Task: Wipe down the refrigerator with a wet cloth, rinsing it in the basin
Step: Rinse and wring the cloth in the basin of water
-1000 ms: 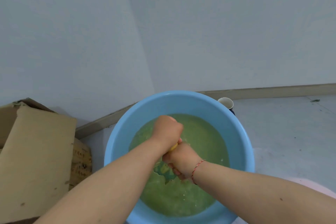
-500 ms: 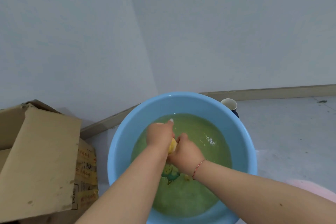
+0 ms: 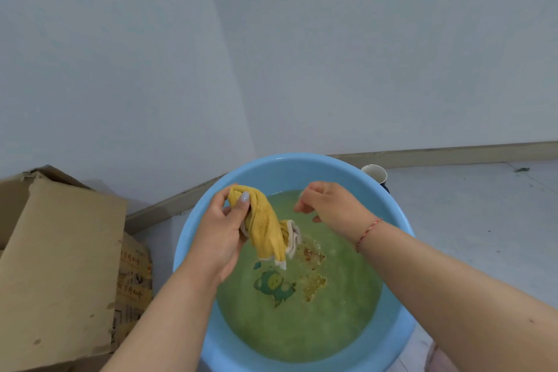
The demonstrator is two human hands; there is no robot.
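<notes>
Now, head view — we hold yellow cloth [image 3: 265,223] twisted, lifted above basin [image 3: 193,232] water; left hand [image 3: 225,226] fingers grip it. Right hand [image 3: 329,205] just released — fingers loosely curled, empty. Wringing looks done; fridge wiping next.

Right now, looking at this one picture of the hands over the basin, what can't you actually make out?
- The refrigerator: outside the head view altogether.
- The paper cup: its lower part hidden behind the basin rim.
- The cardboard box: cut off by the left and bottom edges; its printing is too small to read.
- The cloth: part hidden in the left hand.
- The right hand: fingertips curl out of sight.
- Basin's near rim: cut off below.
</notes>
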